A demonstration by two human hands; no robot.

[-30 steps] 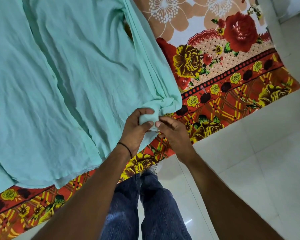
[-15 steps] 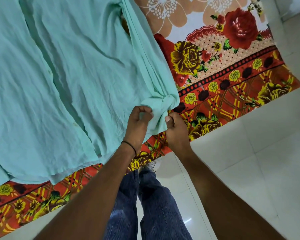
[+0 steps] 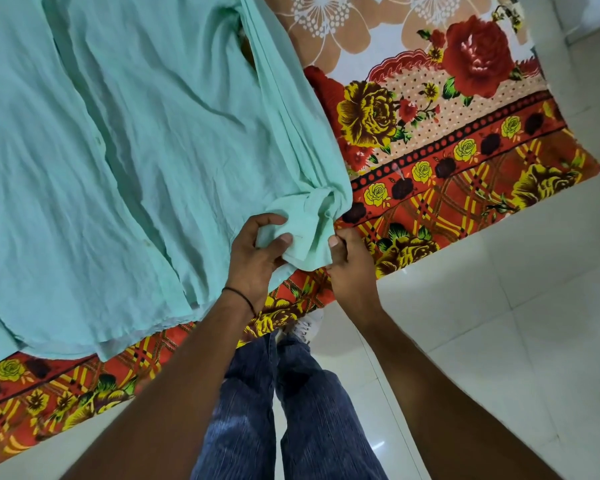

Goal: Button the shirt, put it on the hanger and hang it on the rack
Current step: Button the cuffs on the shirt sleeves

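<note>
At six o'clock of the shirt (image 3: 146, 140), my left hand (image 3: 257, 258) and right hand (image 3: 352, 263) both pinch its cuff (image 3: 307, 237).

The mint-green shirt (image 3: 146, 140) runs off the top and left edges, its collar out of view; the placket's buttons are too small to tell fastened or not. The left hand (image 3: 257, 258) hides the cuff's (image 3: 305, 237) near edge
</note>
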